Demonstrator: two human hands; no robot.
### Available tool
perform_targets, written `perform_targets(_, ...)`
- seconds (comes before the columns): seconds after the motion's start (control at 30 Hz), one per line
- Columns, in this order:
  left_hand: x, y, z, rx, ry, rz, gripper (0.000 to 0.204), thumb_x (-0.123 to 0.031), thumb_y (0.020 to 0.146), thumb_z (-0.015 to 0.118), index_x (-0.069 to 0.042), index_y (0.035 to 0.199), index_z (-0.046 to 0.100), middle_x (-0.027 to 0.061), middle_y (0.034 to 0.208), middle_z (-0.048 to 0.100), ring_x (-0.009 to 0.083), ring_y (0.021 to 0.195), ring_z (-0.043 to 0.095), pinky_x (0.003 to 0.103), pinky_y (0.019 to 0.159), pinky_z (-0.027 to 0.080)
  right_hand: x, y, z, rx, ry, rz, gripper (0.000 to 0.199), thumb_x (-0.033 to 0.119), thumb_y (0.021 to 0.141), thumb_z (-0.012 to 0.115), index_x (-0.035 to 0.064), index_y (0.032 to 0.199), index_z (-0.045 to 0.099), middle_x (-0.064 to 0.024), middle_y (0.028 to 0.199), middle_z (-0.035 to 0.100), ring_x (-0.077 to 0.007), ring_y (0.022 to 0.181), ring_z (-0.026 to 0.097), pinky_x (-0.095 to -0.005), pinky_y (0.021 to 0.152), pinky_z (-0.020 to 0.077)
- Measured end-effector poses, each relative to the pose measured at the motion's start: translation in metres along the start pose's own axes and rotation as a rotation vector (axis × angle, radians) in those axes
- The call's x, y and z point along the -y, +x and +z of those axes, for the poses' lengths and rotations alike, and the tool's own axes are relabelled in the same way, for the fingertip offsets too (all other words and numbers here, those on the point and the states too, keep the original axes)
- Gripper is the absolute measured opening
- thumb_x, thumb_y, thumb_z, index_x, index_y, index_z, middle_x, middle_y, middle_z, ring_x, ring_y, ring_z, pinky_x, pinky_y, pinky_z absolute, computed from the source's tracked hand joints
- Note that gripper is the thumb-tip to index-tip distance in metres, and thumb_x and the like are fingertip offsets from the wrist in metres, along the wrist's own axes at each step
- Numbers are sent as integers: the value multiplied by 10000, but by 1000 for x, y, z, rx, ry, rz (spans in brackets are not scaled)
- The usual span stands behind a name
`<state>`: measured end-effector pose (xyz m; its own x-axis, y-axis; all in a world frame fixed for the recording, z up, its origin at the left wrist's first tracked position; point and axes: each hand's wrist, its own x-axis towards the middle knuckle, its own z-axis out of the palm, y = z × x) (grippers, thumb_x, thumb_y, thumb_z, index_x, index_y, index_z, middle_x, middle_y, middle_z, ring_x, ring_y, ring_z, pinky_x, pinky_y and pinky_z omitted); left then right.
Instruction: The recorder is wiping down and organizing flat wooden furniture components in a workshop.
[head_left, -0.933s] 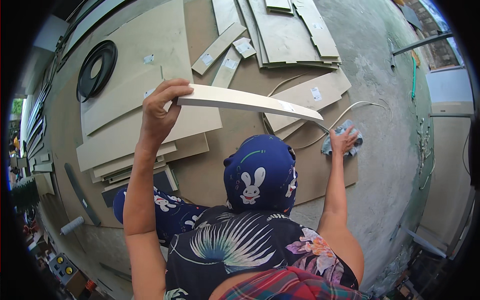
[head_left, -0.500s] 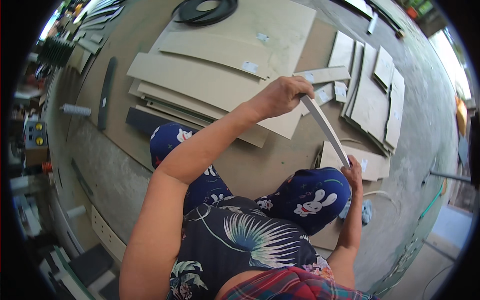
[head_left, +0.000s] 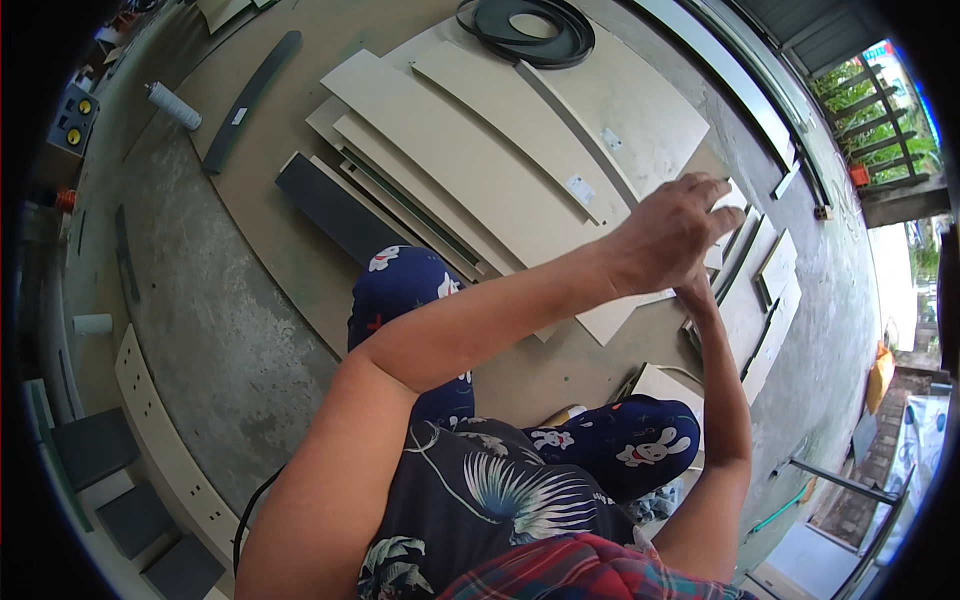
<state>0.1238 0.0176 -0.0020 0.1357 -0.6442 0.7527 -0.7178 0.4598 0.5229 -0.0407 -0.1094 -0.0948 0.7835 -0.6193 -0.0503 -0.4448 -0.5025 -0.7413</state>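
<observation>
A person seated on a concrete floor reaches both hands toward a small pale board among cut panels.

The left hand [head_left: 668, 235] is raised at about two o'clock from picture centre, fingers curled together over the edge of a small pale board [head_left: 728, 197], which peeks out just past the fingertips. The right hand [head_left: 697, 292] sits directly beneath, mostly hidden; its fingers cannot be made out, though it seems to touch the same piece. At eleven o'clock from the hands lie long curved beige panels [head_left: 470, 160], each carrying a small white rectangular label [head_left: 580, 189]. A coil of black edging strip [head_left: 528, 30] rests at twelve o'clock. A white roll [head_left: 172, 105] lies at ten o'clock.
</observation>
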Motion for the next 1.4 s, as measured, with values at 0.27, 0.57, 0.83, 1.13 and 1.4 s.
perform_targets(0.27, 19, 1, -37, -43, 8, -65, 379, 4, 677, 645, -1, 1056, 634, 219, 1154, 565, 331, 1095, 540, 434, 891, 429, 12, 149, 113, -79, -406, 46, 612, 344, 715, 715, -12, 1181, 541, -239, 1103, 569, -358, 998, 567, -410, 857, 452)
perform_targets(0.57, 59, 5, -78, -261, 29, -230, 335, 33, 667, 631, 16, 1002, 639, 185, 1035, 603, 302, 955, 588, 357, 839, 494, -9, 237, 162, -79, -519, 68, 606, 360, 723, 702, 43, 1210, 531, -213, 1129, 559, -364, 1051, 540, -445, 860, 438)
perform_targets(0.83, 74, 1, -87, -194, -182, -399, 313, 58, 715, 584, 57, 1028, 598, 206, 1045, 609, 329, 990, 589, 375, 903, 454, -34, 273, 190, -38, -488, 5, 578, 321, 730, 683, 78, 1228, 518, -197, 1129, 558, -355, 1072, 528, -444, 899, 437)
perform_targets(1.13, 85, 8, -66, -5, -114, -415, 279, 33, 746, 540, 60, 1016, 606, 212, 1003, 622, 332, 984, 584, 384, 892, 450, -67, 261, 177, -147, -452, -104, 445, 261, 768, 615, 100, 1182, 585, -200, 1080, 622, -360, 1056, 562, -430, 876, 470)
perform_targets(1.4, 73, 10, -68, 96, -114, -474, 280, -50, 857, 500, 6, 1113, 598, 196, 1053, 627, 298, 943, 627, 363, 826, 489, -27, 174, 64, 228, -435, 75, 454, 257, 754, 626, 126, 1187, 600, -128, 1087, 637, -302, 1043, 586, -404, 887, 471)
